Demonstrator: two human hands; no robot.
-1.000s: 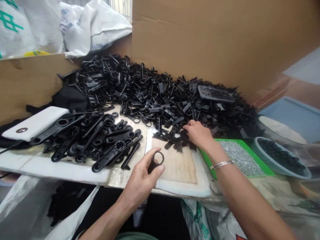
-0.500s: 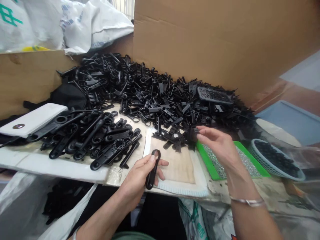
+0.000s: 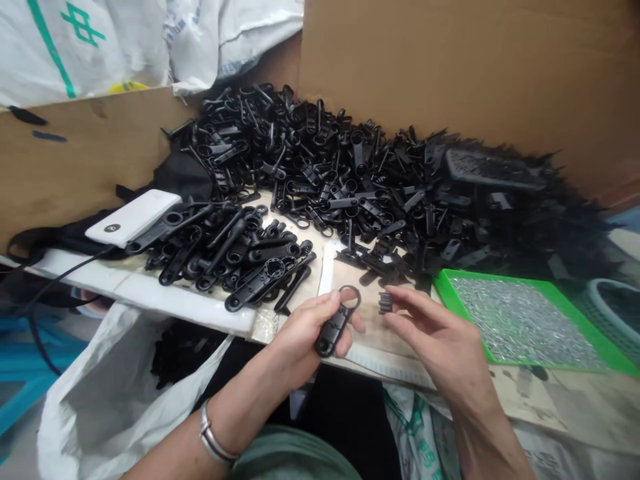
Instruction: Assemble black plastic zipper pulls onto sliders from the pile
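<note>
**Two parts in hand, not joined**

Ring-ended black lever is gripped left of the green tray by the left hand, thumb closed over it. Small ribbed block, nearer the tray, is pinched in the right hand's fingertips. Lining-up seems in hand; squaring block to lever is likely called for. Tray: filled with metal pins. White sack, lower and far left of tray: black parts.

L hand curled w/ thumb on top; R hand nearby, fingers pinched (forearms angled in).
</note>
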